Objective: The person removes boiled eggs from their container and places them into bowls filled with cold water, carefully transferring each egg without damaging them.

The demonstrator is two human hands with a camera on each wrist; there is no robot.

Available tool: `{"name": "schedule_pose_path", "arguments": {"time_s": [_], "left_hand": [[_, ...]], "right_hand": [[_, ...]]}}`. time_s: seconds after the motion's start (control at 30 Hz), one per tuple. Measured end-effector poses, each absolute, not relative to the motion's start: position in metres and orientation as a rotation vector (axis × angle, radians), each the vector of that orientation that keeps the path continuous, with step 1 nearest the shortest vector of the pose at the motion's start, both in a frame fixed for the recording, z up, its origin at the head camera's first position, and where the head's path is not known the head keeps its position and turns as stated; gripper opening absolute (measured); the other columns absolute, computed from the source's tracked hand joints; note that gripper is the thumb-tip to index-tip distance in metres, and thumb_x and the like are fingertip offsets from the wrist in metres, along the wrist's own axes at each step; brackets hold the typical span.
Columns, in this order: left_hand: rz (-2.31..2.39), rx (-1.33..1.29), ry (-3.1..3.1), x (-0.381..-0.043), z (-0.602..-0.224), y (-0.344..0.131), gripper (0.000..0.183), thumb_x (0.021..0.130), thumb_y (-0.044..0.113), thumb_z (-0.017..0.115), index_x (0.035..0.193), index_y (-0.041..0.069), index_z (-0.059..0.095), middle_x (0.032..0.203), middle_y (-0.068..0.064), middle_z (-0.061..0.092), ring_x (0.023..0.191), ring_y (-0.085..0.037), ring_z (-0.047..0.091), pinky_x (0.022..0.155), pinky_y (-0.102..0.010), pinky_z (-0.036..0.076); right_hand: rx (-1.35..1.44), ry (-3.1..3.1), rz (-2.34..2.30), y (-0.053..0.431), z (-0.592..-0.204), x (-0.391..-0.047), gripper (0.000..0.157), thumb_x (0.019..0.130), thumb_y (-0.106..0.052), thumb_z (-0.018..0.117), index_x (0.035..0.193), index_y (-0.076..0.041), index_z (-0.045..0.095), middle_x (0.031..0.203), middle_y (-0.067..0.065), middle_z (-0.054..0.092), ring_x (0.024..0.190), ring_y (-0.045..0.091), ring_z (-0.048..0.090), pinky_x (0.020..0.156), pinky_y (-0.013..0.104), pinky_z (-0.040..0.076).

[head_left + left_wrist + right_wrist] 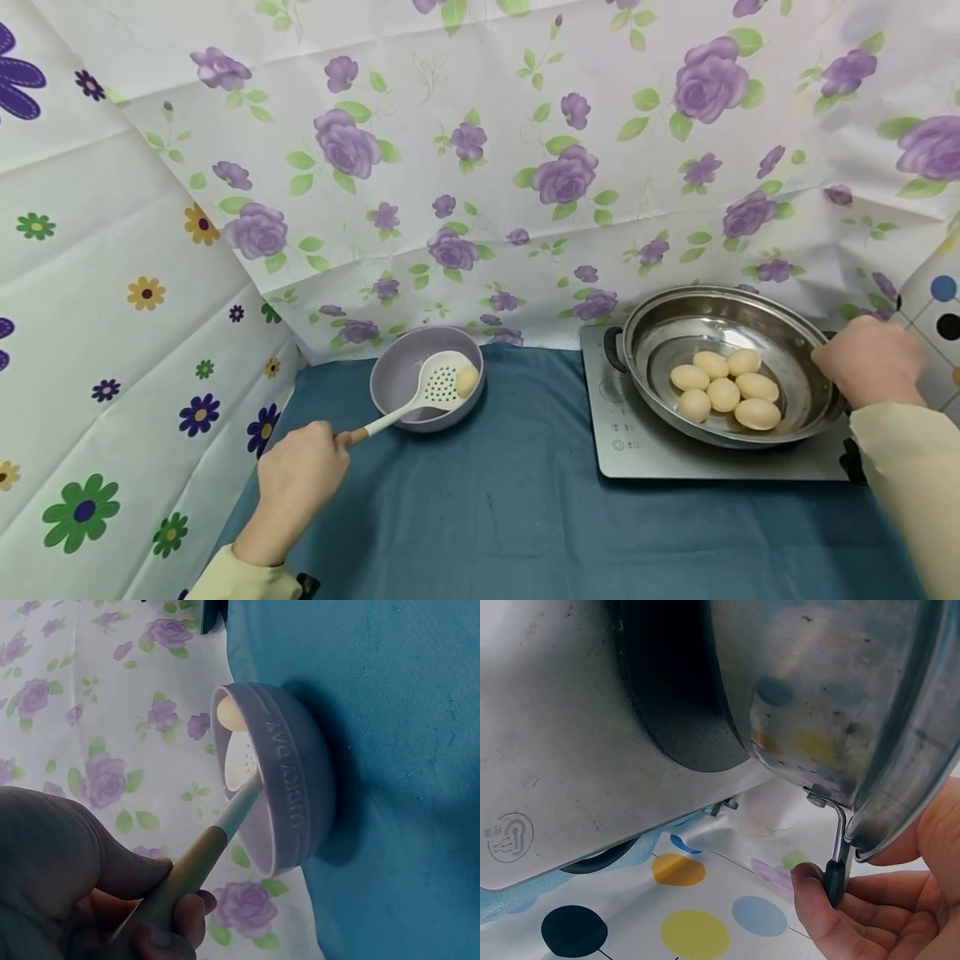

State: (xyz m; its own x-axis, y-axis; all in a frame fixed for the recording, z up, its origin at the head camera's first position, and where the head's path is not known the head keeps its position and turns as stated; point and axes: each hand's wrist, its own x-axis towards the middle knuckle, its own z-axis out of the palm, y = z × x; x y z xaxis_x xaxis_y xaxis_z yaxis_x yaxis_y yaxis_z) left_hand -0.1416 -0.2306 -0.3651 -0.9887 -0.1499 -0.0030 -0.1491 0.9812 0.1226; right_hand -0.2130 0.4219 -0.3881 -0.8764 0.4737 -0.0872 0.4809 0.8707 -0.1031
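Note:
My left hand (302, 479) grips the wooden handle of a white skimmer (239, 761), thumb along the top. The skimmer's perforated head sits inside a purple bowl (393, 377), with one pale egg (467, 382) at its far edge. Whether that egg rests on the skimmer or the bowl is hard to tell. My right hand (872, 358) holds the right handle (835, 881) of a steel pan (645, 343), fingers curled round it. Several pale eggs (723, 395) lie clustered in the pan. In the right wrist view the pan (810, 697) looks tilted over the cooktop.
A silver induction cooktop (675, 463) lies under the pan on the right. Blue cloth (480, 508) covers the table. Flowered sheets (465, 208) hang behind and to the left, close to the bowl. Raised lettering marks the bowl's side.

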Motion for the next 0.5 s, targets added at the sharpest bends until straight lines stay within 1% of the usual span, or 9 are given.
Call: {"name": "schedule_pose_path", "arguments": {"time_s": [0.13,0.2,0.43,0.5], "left_hand": [[-0.259,0.293,-3.167,-0.1438,-0.3673,-0.2334,0.029,0.092,0.030,0.055,0.075,0.011,0.068,0.053,-0.004,0.051,0.043,-0.021,0.046,0.038,-0.033,0.033],[-0.278,0.305,-3.176,-0.1440,-0.3677,-0.2341,0.029,0.092,0.030,0.055,0.075,0.011,0.067,0.054,-0.005,0.052,0.044,-0.020,0.046,0.039,-0.033,0.033],[-0.329,0.321,-3.165,-0.1463,-0.3665,-0.2348,0.027,0.092,0.030,0.055,0.080,0.012,0.071,0.054,-0.003,0.053,0.044,-0.020,0.047,0.039,-0.033,0.034],[-0.336,0.323,-3.163,-0.1465,-0.3660,-0.2344,0.028,0.092,0.031,0.055,0.078,0.012,0.070,0.053,-0.003,0.053,0.044,-0.020,0.046,0.039,-0.033,0.033]], "right_hand": [[0.757,2.977,-0.189,0.4176,-0.3873,-0.2117,0.046,0.084,-0.029,0.058,0.083,0.016,0.059,0.071,0.032,0.054,0.059,0.039,0.055,0.042,0.040,0.044],[0.748,2.987,-0.179,0.4170,-0.3865,-0.2113,0.046,0.084,-0.029,0.058,0.084,0.017,0.058,0.071,0.032,0.054,0.059,0.040,0.055,0.042,0.040,0.044],[0.766,2.991,-0.197,0.4190,-0.3876,-0.2123,0.047,0.082,-0.030,0.058,0.084,0.017,0.058,0.072,0.034,0.053,0.059,0.041,0.055,0.042,0.041,0.044],[0.776,2.985,-0.203,0.4200,-0.3888,-0.2126,0.046,0.082,-0.029,0.058,0.084,0.017,0.058,0.072,0.034,0.053,0.060,0.041,0.055,0.042,0.041,0.044]]}}
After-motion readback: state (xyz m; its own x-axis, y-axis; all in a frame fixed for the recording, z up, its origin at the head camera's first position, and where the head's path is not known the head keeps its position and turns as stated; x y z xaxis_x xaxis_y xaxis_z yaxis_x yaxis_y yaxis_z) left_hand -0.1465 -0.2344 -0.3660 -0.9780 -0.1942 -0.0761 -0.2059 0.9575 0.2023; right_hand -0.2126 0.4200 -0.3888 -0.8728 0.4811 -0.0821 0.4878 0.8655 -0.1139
